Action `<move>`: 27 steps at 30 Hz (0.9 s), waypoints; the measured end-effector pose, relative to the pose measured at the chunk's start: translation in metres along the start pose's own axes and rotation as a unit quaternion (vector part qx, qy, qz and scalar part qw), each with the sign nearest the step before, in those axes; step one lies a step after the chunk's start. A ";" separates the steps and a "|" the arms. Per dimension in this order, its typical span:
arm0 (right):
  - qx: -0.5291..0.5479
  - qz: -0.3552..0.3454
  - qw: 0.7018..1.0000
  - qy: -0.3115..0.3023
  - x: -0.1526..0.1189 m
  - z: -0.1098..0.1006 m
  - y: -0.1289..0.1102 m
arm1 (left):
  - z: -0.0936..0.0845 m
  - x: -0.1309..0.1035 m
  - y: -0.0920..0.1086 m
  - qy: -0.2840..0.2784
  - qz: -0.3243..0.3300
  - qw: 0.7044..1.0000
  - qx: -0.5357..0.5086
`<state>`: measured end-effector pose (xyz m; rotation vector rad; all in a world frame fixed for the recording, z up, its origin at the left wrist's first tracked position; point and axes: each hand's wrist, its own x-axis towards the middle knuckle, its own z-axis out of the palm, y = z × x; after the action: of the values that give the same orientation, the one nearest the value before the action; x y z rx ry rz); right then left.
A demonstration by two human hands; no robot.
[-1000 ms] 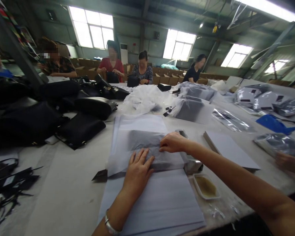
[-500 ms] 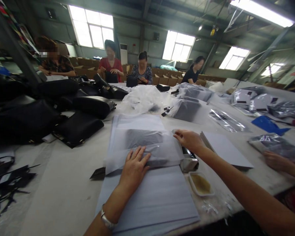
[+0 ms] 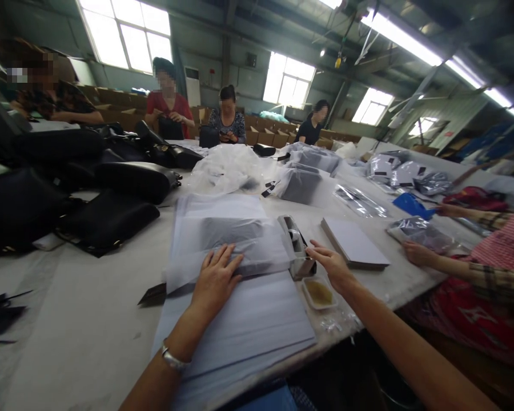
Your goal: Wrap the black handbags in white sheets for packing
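Note:
My left hand (image 3: 217, 277) lies flat, fingers spread, on a dark item (image 3: 240, 229) wrapped in thin translucent white tissue paper (image 3: 184, 264). This bundle rests on a stack of white sheets (image 3: 240, 325). From under its left side a black tag (image 3: 153, 295) sticks out. Just right of the paper stands a tape dispenser (image 3: 295, 242). My right hand (image 3: 333, 265) is beside the dispenser's front end, fingers stretched toward it and somewhat apart. No held thing shows in it. Below the dispenser sits a small white dish (image 3: 319, 293) with a yellowish sponge or pad.
Black bags (image 3: 107, 220) are piled at left. A stack of white boards (image 3: 355, 242) lies right of my right hand. Tissue-wrapped bags (image 3: 302, 182) and crumpled tissue (image 3: 227, 168) lie beyond. At right, a co-worker's hand (image 3: 420, 253) touches a clear-bagged item (image 3: 422, 233). Several people sit opposite.
The view has turned right, bringing more of the co-worker into sight. My right hand has shifted from the dispenser's far end toward its near end, its fingers loosening. My left hand stays on the bundle.

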<state>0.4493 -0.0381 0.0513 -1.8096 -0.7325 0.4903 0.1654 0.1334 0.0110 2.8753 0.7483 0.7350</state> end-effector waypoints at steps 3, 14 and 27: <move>0.050 -0.026 0.997 0.053 -0.018 -0.001 -0.010 | 0.000 0.000 0.000 0.002 -0.002 1.000 -0.009; 0.082 0.117 0.990 -0.001 -0.068 -0.008 0.017 | -0.003 0.000 0.000 -0.007 -0.006 1.000 -0.018; -0.454 -0.259 0.851 -0.044 -0.032 -0.063 -0.002 | -0.011 0.004 -0.008 -0.012 0.000 0.999 -0.049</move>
<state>0.4657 -0.1032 0.0748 -2.3003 -1.6541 -0.2007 0.1598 0.1420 0.0209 2.7921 0.6894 0.7162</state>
